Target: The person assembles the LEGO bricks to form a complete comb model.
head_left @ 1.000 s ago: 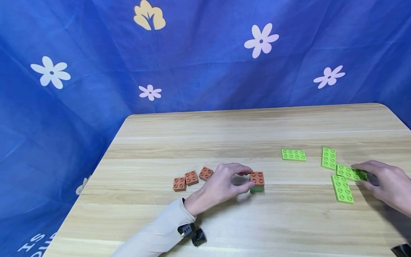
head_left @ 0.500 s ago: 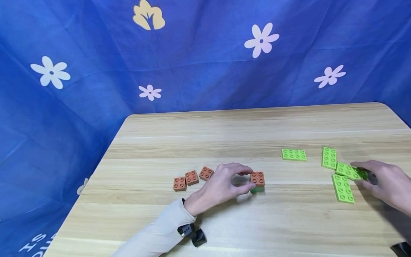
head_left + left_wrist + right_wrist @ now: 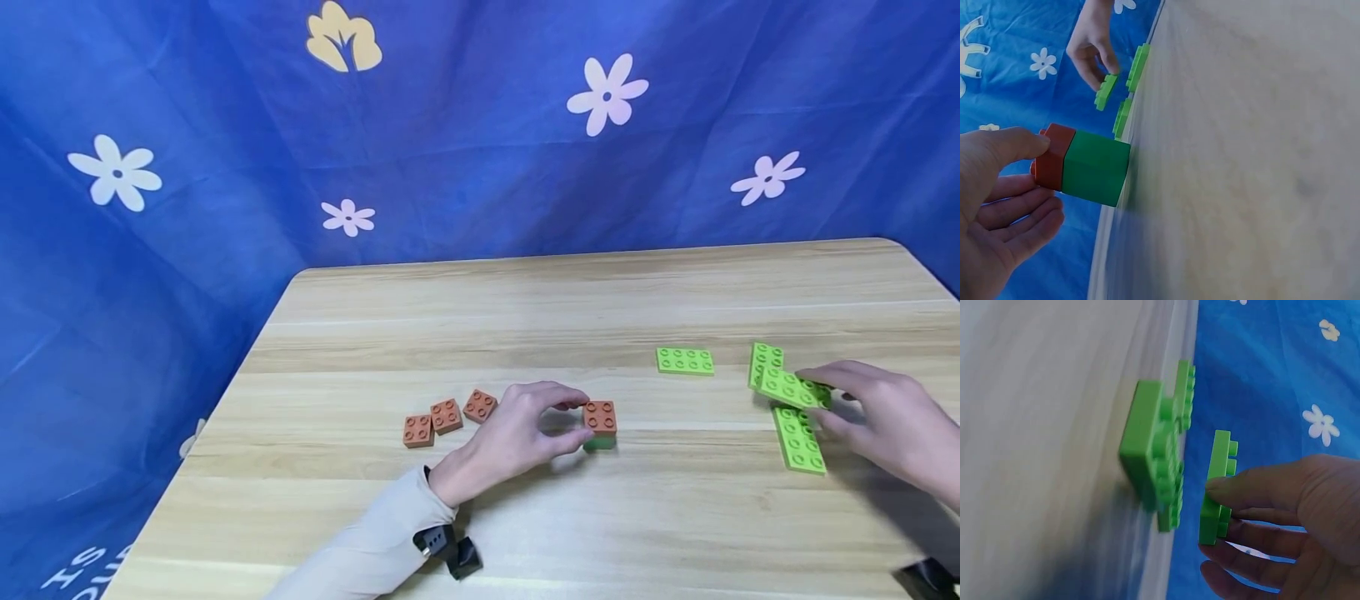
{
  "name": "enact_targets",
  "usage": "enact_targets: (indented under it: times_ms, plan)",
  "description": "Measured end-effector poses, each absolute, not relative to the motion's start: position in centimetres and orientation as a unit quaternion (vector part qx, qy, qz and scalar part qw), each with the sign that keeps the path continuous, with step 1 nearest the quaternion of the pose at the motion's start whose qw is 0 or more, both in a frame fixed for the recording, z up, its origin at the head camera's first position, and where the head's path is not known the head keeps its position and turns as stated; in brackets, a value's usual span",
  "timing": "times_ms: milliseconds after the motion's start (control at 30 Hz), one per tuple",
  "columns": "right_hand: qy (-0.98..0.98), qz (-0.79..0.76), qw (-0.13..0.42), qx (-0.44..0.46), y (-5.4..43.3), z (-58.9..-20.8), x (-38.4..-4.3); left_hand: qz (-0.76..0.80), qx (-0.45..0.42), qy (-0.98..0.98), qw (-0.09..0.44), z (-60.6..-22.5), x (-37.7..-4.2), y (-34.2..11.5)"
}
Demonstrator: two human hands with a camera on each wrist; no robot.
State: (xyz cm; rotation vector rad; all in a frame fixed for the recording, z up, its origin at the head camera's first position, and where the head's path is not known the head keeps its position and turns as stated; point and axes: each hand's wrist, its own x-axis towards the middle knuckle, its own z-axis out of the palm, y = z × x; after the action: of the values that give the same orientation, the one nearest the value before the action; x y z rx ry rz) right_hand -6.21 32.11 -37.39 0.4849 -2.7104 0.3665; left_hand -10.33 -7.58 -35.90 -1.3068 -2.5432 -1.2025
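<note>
In the head view my left hand (image 3: pixel 517 425) pinches a reddish-brown square brick (image 3: pixel 600 417) between thumb and fingers. That brick sits on top of a taller green block (image 3: pixel 1094 169), which stands on the table. To the right, my right hand (image 3: pixel 885 408) pinches one end of a light green studded plate brick (image 3: pixel 787 388). This plate is raised off the table and tilted, as the right wrist view also shows. Two more light green plate bricks lie close beneath it, an upper one (image 3: pixel 762 357) and a lower one (image 3: pixel 801 446), each partly covered by it.
Another light green plate brick (image 3: pixel 685 362) lies between the hands, farther back. Left of my left hand, several reddish-brown square bricks (image 3: pixel 446 415) lie in a loose row. The wooden table (image 3: pixel 480 317) ends at a blue flowered cloth (image 3: pixel 480 167) behind.
My right hand has lifted the light green plate brick from the table and carried it a little left and up. The left hand keeps its hold in the same spot.
</note>
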Motion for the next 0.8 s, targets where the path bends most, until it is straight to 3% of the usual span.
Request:
enact_targets:
  times_ms: [800]
  plan:
    - [-0.905, 0.178, 0.224, 0.314, 24.7, -35.8, -7.2, -0.389, -0.419, -0.82, 0.027, -36.3, -10.1, -7.9]
